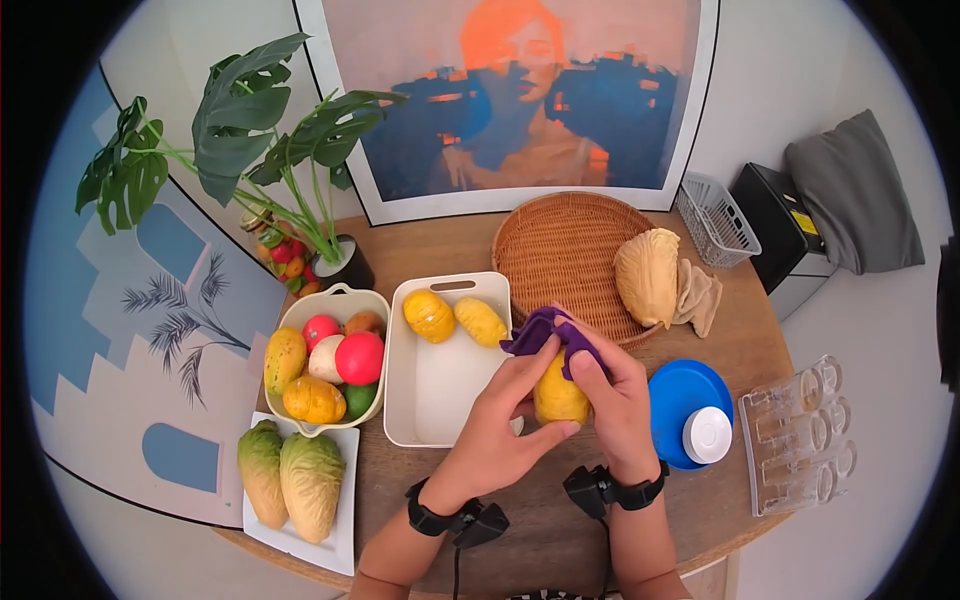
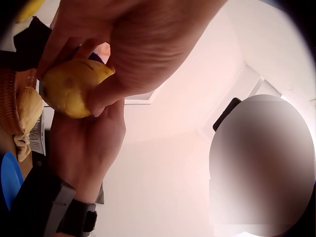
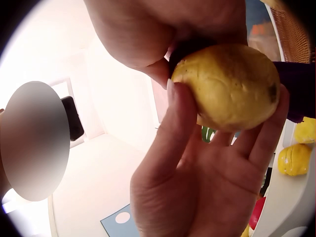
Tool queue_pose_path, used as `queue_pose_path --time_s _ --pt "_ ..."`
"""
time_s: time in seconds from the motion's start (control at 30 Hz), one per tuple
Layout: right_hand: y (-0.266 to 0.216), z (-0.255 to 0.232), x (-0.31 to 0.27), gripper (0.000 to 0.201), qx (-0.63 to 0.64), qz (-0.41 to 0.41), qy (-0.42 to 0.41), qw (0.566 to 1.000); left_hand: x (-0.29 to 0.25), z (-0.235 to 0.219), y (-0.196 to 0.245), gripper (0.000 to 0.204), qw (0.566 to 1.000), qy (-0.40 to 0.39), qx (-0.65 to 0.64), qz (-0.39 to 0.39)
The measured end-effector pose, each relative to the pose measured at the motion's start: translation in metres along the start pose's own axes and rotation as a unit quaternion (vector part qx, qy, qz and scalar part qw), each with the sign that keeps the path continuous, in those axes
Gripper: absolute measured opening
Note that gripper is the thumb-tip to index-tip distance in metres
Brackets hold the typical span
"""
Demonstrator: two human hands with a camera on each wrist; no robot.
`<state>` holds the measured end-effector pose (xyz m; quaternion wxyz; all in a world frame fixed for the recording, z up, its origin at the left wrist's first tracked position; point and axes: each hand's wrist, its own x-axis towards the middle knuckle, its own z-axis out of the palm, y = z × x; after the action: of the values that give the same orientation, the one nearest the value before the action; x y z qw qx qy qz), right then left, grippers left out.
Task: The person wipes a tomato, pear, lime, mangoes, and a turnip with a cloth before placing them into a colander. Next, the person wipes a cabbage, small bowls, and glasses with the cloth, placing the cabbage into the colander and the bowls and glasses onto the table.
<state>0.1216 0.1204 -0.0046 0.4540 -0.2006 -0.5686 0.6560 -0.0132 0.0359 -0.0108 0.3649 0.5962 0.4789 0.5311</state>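
Observation:
Above the front of the table, my left hand (image 1: 492,425) holds a yellow mango (image 1: 560,398), thumb on one side and fingers on the other. My right hand (image 1: 622,405) grips a purple cloth (image 1: 540,332) and holds it against the mango's far end. In the left wrist view the mango (image 2: 71,89) tapers to a point. The right wrist view shows the mango (image 3: 227,86) with faint creases and a dark spot at one end, and the cloth (image 3: 296,91) hanging behind it. Two more yellow fruits (image 1: 429,316) lie in a white bin (image 1: 440,385) left of my hands.
A cream bowl (image 1: 385,318) of mixed fruit and a white plate (image 1: 345,500) with two cabbages stand left. Behind are a wicker tray (image 1: 560,260), a pale cabbage (image 1: 646,277) and a beige cloth (image 1: 697,298). Right are a blue plate (image 1: 680,385), a white lid (image 1: 708,436) and glasses (image 1: 800,435).

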Motion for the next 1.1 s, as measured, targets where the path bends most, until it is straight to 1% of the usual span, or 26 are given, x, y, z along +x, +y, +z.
queue_pose_path --time_s 0.07,0.1,0.13,0.17,0.2,0.23,0.27,0.3,0.33,0.37,0.4,0.43,0.5,0.53,0.6,0.63,0.7,0.73,0.8,0.83,0.87,0.93,0.97,1.03,1.07,1.1 --pt "-0.001 -0.003 0.0 0.038 0.009 -0.01 -0.035 0.999 -0.001 -0.001 0.005 0.088 1.0 0.014 -0.016 0.006" --pt "-0.002 -0.004 0.001 0.038 0.009 -0.012 -0.035 0.999 -0.001 -0.002 0.007 0.088 0.999 0.028 -0.032 0.012" --pt "-0.003 -0.005 0.002 0.04 0.034 -0.013 -0.055 0.998 -0.002 -0.005 0.006 0.088 0.999 0.028 -0.032 0.012" --pt "-0.005 -0.005 0.002 0.041 0.059 -0.013 -0.075 0.995 -0.003 -0.007 0.004 0.085 0.996 0.03 -0.079 -0.005" --pt "-0.006 -0.005 0.001 0.041 0.059 -0.014 -0.075 0.995 -0.004 -0.01 0.003 0.082 0.991 0.033 -0.126 -0.022" --pt "-0.008 -0.004 -0.001 0.042 0.057 0.017 -0.076 0.995 -0.003 -0.012 0.005 0.082 0.991 0.032 -0.126 -0.023" --pt "-0.009 -0.004 -0.002 0.043 0.055 0.047 -0.076 0.995 -0.002 -0.015 0.009 0.079 0.979 0.056 -0.194 -0.024" --pt "-0.007 -0.003 -0.001 0.043 0.055 0.047 -0.076 0.995 -0.001 -0.018 0.011 0.077 0.962 0.079 -0.261 -0.024" --pt "-0.003 -0.001 0.0 0.045 0.003 -0.015 -0.097 0.995 -0.001 -0.02 0.011 0.077 0.962 0.079 -0.26 -0.024" --pt "-0.001 0.001 0.002 0.048 -0.049 -0.077 -0.12 0.989 -0.001 -0.024 0.01 0.075 0.953 0.085 -0.289 -0.036" --pt "0.0 0.002 0.002 0.048 -0.048 -0.078 -0.123 0.988 -0.001 -0.026 0.01 0.073 0.943 0.092 -0.317 -0.046" --pt "0.001 0.003 0.002 0.05 -0.083 -0.102 -0.127 0.983 -0.001 -0.028 0.011 0.073 0.943 0.094 -0.315 -0.043" --pt "0.002 0.005 0.001 0.055 -0.136 -0.135 -0.126 0.973 -0.001 -0.027 0.012 0.069 0.91 0.085 -0.402 -0.054" --pt "0.002 0.007 0.001 0.055 -0.136 -0.136 -0.128 0.973 -0.001 -0.027 0.011 0.069 0.91 0.086 -0.402 -0.053" --pt "0.001 0.009 0.001 0.053 -0.189 -0.185 -0.118 0.957 0.001 -0.024 0.009 0.066 0.892 0.092 -0.44 -0.055" --pt "0.001 0.008 0.001 0.053 -0.189 -0.184 -0.116 0.958 0.001 -0.024 0.01 0.066 0.891 0.091 -0.441 -0.057" --pt "0.003 0.003 0.002 0.054 -0.184 -0.193 -0.111 0.957 0.0 -0.023 0.012 0.068 0.928 0.083 -0.355 -0.08" --pt "0.003 0.003 0.002 0.054 -0.183 -0.191 -0.111 0.958 0.0 -0.022 0.012 0.068 0.927 0.084 -0.355 -0.082" --pt "0.003 0.003 0.001 0.056 -0.12 -0.145 -0.066 0.98 0.0 -0.019 0.012 0.073 0.973 0.024 -0.228 -0.012" --pt "0.001 0.001 -0.001 0.056 -0.112 -0.105 -0.048 0.987 0.0 -0.017 0.012 0.077 0.967 0.011 -0.252 -0.03" --pt "-0.001 0.0 -0.002 0.056 -0.112 -0.104 -0.046 0.987 -0.001 -0.015 0.01 0.077 0.967 0.01 -0.253 -0.031" --pt "-0.004 -0.001 -0.003 0.049 -0.037 -0.033 -0.029 0.998 0.0 -0.013 0.007 0.077 0.974 0.005 -0.223 -0.032" --pt "-0.003 0.001 -0.003 0.049 -0.038 -0.033 -0.027 0.998 0.0 -0.012 0.005 0.077 0.974 0.004 -0.224 -0.032" --pt "0.001 0.007 -0.003 0.044 -0.053 -0.05 0.002 0.997 0.001 -0.01 0.003 0.078 0.989 0.034 -0.144 -0.017" --pt "0.003 0.01 -0.003 0.044 -0.052 -0.049 0.001 0.997 0.001 -0.011 0.003 0.078 0.989 0.035 -0.144 -0.017" --pt "0.004 0.012 -0.003 0.04 -0.091 -0.08 0.002 0.993 0.001 -0.012 0.003 0.077 0.992 0.049 -0.111 -0.035"
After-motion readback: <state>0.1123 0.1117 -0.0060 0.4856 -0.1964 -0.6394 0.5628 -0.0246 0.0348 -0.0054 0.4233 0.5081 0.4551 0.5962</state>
